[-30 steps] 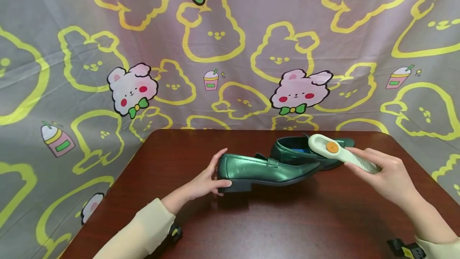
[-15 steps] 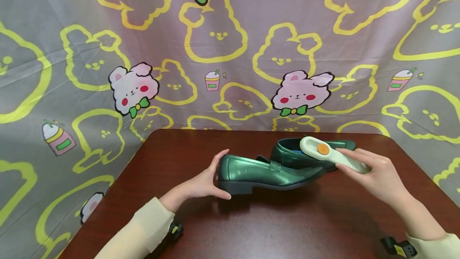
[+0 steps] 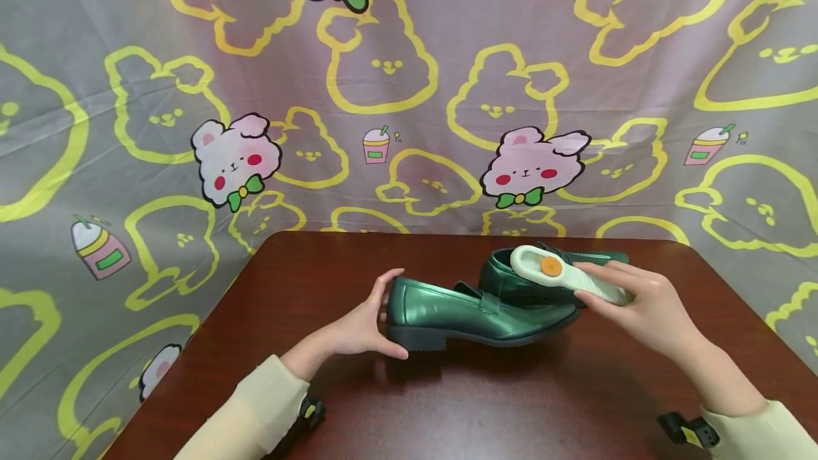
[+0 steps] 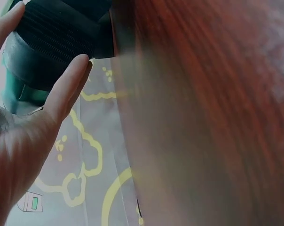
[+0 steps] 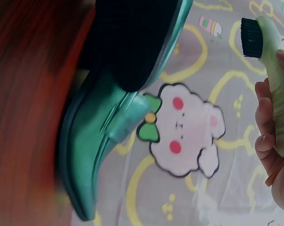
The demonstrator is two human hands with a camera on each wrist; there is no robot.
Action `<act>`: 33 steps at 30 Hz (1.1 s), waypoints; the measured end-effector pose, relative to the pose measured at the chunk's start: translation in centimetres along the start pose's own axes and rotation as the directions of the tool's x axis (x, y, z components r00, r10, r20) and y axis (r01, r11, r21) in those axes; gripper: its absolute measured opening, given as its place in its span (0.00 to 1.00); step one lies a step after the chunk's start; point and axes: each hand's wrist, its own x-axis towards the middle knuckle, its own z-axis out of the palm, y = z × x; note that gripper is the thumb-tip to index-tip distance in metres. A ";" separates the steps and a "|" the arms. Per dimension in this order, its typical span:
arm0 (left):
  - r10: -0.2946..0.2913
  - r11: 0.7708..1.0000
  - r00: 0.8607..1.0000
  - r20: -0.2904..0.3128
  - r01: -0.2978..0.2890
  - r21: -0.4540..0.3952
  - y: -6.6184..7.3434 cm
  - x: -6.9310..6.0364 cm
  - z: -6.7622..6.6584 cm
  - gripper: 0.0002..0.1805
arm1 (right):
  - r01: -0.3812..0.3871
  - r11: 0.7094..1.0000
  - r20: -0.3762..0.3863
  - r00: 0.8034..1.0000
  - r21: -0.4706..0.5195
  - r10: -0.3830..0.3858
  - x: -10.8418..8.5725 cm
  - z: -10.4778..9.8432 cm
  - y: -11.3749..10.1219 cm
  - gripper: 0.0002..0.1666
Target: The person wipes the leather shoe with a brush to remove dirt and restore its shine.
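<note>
A shiny green loafer (image 3: 441,304) is held sideways above the table, its toe to the right. My left hand (image 3: 358,329) holds it at the heel, and the left wrist view shows the thumb against the dark sole (image 4: 48,42). Pale green in the handle, a brush (image 3: 578,279) with an orange round spot is gripped by my right hand (image 3: 652,314). Its dark bristles (image 5: 251,38) show in the right wrist view, apart from both shoes. Behind the held shoe stands a matching loafer (image 3: 501,282), partly hidden by it and the brush.
The brown wooden table (image 3: 307,268) reaches back to a grey cloth backdrop (image 3: 358,190) printed with yellow outlines and cartoon rabbits. Dark wrist devices (image 3: 690,431) sit near both sleeves.
My right hand has carried the brush leftward over the shoes. The held loafer has sunk slightly, and my left thumb has shifted from the heel's side to beneath it.
</note>
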 end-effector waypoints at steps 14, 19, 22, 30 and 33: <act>0.006 1.000 1.000 -0.017 -0.006 0.005 0.2 -0.1 0.1 0.65 | 0.163 0.984 0.141 0.975 0.077 -0.172 4.0 4.6 -4.6 0.25; 0.018 1.000 1.000 -0.022 -0.018 -0.006 0.2 -0.1 0.1 0.65 | 0.224 0.972 0.173 0.957 0.073 -0.234 4.9 7.4 -6.4 0.23; 0.039 0.999 0.999 -0.027 -0.039 -0.006 0.1 0.0 0.2 0.65 | 0.237 0.969 0.186 0.951 0.067 -0.246 5.4 8.6 -7.3 0.23; 0.059 0.998 0.997 -0.055 -0.057 0.036 0.1 0.2 0.3 0.67 | 0.245 0.968 0.204 0.947 0.051 -0.250 6.8 10.4 -8.8 0.25; 0.062 0.997 0.996 -0.063 -0.058 0.056 0.1 0.2 0.3 0.67 | 0.231 0.972 0.211 0.949 0.049 -0.236 7.2 10.6 -9.2 0.25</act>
